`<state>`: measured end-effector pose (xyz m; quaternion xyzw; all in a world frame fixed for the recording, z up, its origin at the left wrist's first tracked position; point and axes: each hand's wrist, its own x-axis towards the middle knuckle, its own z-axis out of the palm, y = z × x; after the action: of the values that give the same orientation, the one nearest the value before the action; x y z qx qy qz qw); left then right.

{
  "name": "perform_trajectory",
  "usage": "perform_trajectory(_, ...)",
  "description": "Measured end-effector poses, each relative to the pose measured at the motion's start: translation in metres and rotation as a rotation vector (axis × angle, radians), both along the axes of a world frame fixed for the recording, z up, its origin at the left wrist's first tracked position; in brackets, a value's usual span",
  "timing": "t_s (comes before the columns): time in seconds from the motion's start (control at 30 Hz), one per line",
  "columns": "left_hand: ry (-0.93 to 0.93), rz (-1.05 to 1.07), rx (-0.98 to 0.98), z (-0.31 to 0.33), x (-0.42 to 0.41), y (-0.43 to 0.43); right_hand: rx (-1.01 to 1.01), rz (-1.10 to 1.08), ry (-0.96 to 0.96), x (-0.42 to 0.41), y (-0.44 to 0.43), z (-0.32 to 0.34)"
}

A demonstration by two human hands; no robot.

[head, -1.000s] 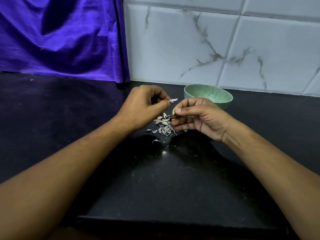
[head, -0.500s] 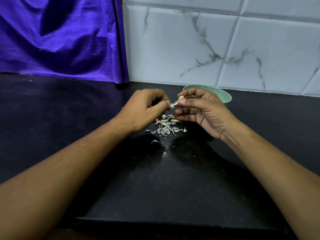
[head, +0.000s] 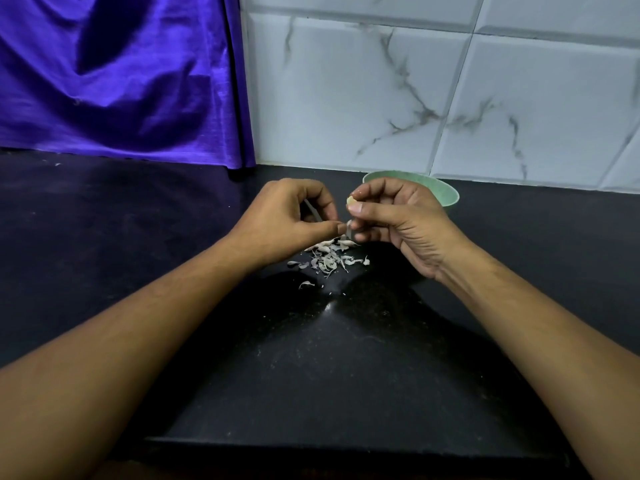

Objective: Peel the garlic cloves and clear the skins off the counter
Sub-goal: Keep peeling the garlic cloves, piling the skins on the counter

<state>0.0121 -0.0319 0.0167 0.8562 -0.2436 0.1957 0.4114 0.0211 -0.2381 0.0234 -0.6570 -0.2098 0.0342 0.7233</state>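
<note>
clove [head: 351, 201]: held above the table [head: 329, 375], pinched between the thumb and forefinger of the right hand [head: 405, 220]; only its pale tip is seen.
right hand: the grip is narrow and closed on the clove; the other fingers are curled beneath; the hand is held in front of the bowl [head: 448, 197].
left hand [head: 291, 216]: the grip is narrow, with a strip [head: 348, 227] of skin pinched at the thumb and forefinger tips.
strip: held just below the clove, beside the right hand's lower fingers; whether it is joined to the clove cannot be told.
skins [head: 329, 256]: heaped loosely on the table under both hands, with a few flakes scattered nearer.
bowl: green, set on the table by the wall [head: 415, 81], partly hidden by the right hand; its contents are not seen.
table: black and speckled.
cloth [head: 121, 81]: purple, hung at the back left, beside the tiled wall.
</note>
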Motion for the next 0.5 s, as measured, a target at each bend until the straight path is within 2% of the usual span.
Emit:
perform_trajectory(0.17, 0.047, -0.059, -0.164, -0.0038, 0.0045, 0.0006, -0.033, -0.03, -0.048, 0.0017, -0.0008, -0.0017)
perform_trajectory(0.5, 0.082, -0.13, -0.245, -0.0019, 0.0025, -0.0005, -0.081, -0.067, -0.084, 0.0023, -0.0022, -0.0004)
